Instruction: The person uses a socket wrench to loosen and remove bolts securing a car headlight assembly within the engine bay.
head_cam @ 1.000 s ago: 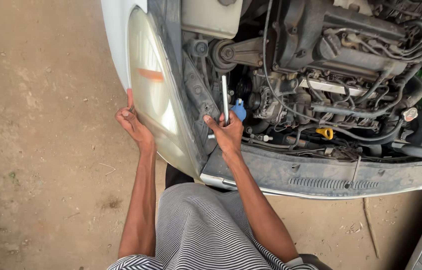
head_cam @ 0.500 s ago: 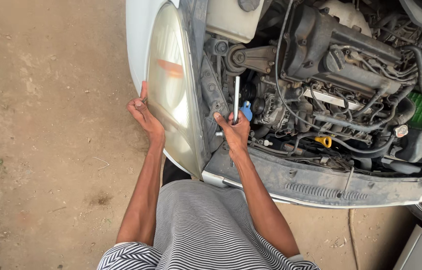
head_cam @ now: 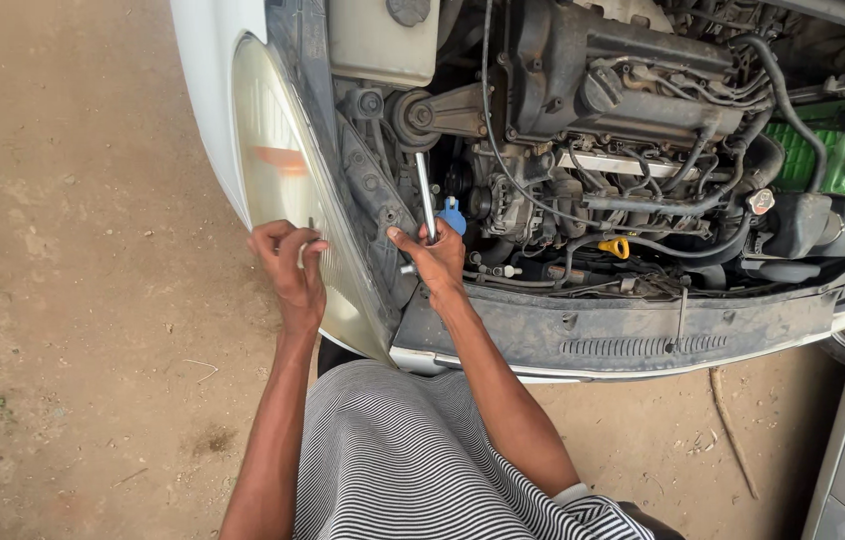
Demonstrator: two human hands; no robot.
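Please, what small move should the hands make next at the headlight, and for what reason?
Probably the right hand should turn the metal tool a little more while the left hand steadies the headlight. The tool stands upright just behind the lamp's inner edge, and the lamp sits in the white car body.

Left of the headlight (head_cam: 288, 190) we see open dirt ground (head_cam: 73, 250). Behind it, hoses (head_cam: 643, 200), the engine block (head_cam: 613, 80) and a white reservoir (head_cam: 378, 40) crowd the bay, leaving only narrow gaps.
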